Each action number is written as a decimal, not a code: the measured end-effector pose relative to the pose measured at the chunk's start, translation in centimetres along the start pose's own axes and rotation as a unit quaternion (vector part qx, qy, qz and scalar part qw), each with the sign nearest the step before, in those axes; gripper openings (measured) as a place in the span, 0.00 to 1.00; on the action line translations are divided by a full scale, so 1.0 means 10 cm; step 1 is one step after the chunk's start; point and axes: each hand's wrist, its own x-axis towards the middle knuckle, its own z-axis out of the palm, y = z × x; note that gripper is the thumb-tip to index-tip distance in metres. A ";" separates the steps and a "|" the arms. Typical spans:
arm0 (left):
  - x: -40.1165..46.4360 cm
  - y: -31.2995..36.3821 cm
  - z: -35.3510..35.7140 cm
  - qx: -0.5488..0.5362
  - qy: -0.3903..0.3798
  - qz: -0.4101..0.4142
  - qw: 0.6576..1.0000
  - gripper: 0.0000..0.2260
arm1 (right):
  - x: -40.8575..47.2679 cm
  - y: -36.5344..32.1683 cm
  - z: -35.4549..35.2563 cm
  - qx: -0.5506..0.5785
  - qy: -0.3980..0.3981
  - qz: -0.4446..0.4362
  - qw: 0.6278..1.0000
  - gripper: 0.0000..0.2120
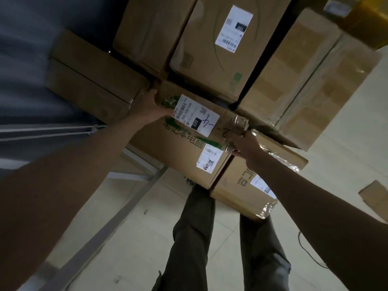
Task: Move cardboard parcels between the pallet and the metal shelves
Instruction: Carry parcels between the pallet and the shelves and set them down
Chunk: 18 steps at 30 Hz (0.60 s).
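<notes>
While seven other boxes (212, 45) surround it, both hands' grip holds one parcel (180, 143): left hand (147, 103), right hand (244, 143).

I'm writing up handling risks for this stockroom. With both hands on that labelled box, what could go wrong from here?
The left hand and right hand hold only opposite ends of the box, so it could tilt or slip. It lies against the lower box and might drag it. The person's legs stand directly below.

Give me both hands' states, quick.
Left hand: grips the labelled parcel at its far left edge.
Right hand: grips the same parcel's taped right edge.
</notes>
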 end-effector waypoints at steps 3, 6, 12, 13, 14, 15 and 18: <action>0.44 -0.06 0.11 -0.009 -0.001 0.004 1.000 0.51 | 0.45 -0.02 0.15 0.008 0.002 0.005 1.000 0.15; 0.78 -0.07 0.20 -0.001 0.018 0.024 1.000 0.42 | 0.74 -0.03 0.24 0.013 0.008 -0.003 1.000 0.11; 1.12 -0.05 0.28 0.007 0.053 0.049 0.997 0.39 | 0.94 -0.09 0.40 0.018 -0.012 -0.045 0.999 0.14; 1.12 -0.05 0.28 0.005 0.054 0.049 0.997 0.39 | 0.94 -0.09 0.41 0.022 -0.016 -0.054 0.998 0.12; 1.10 -0.04 0.27 0.004 0.053 0.050 0.997 0.40 | 0.94 -0.08 0.41 0.023 -0.020 -0.063 0.998 0.11; 1.06 -0.04 0.26 0.002 0.050 0.052 0.997 0.41 | 0.93 -0.07 0.40 0.022 -0.025 -0.066 0.997 0.10; 0.87 -0.02 0.25 0.002 0.050 0.064 0.997 0.40 | 0.83 -0.05 0.34 0.013 -0.028 -0.072 0.997 0.23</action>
